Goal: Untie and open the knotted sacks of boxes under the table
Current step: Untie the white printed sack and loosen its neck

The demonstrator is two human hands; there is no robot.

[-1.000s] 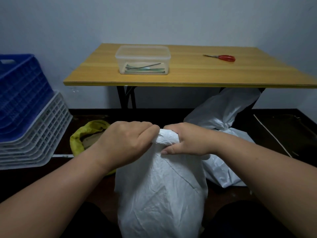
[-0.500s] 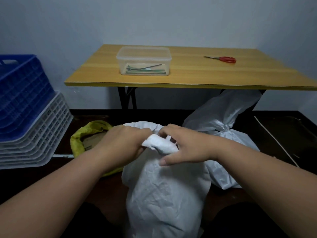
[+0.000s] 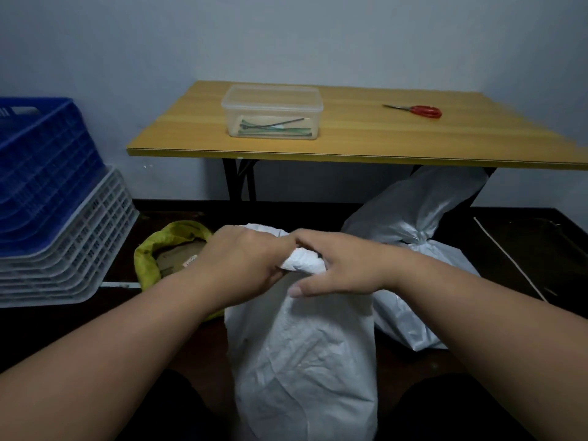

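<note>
A white woven sack stands upright on the dark floor right in front of me. Its twisted, knotted neck lies between my hands. My left hand grips the neck from the left with curled fingers. My right hand holds it from the right, thumb stretched out below the knot. A second white sack, tied at its neck, leans under the right side of the wooden table. A yellow sack sits open at the left with brown cardboard showing inside.
A clear lidded plastic box and red-handled scissors lie on the table. Stacked blue and white crates stand at the left. A thin pale stick lies on the floor at the right. Black table legs stand behind the sacks.
The sack's neck has been worked looser and lowered slightly; both hands shifted on the knot, and my right thumb has stretched out below it. A white fold has appeared behind my hands.
</note>
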